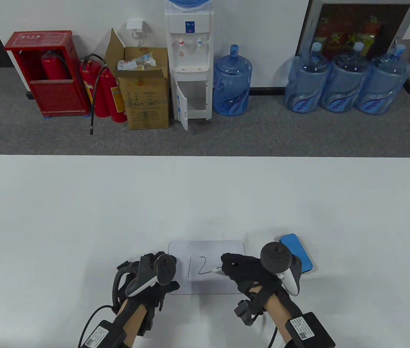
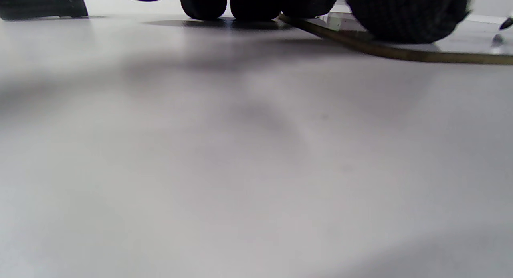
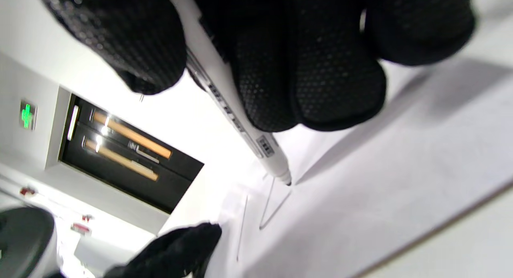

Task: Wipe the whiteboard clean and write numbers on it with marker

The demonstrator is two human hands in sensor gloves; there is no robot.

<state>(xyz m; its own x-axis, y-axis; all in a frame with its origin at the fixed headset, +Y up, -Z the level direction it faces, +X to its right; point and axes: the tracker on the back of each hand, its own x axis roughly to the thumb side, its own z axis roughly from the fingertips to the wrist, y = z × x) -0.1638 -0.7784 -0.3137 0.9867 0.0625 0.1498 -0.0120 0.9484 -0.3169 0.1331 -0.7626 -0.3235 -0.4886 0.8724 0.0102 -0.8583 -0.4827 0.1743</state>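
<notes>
Table view | whiteboard (image 1: 206,250) reads "12" | right hand (image 1: 243,270) grips marker (image 3: 236,121) | left hand (image 1: 150,279) flat, relaxed

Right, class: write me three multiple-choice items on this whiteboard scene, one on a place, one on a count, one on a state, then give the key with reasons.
1. Where does the blue rectangular eraser lie?
A. Right of the small white rectangular whiteboard, on the table
B. On the whiteboard
C. In the left hand

2. How many digits are written on the whiteboard?
A. None
B. Two
C. Five

3. What is the right hand doing?
A. Lying flat and idle
B. Lifting the eraser
C. Pinching the white marker, tip on the board

Key: 1 A, the table view shows it beside the board's right edge. 2 B, "12" shows. 3 C, the right wrist view shows fingers round the marker, tip at the end of the 2's stroke.
</notes>
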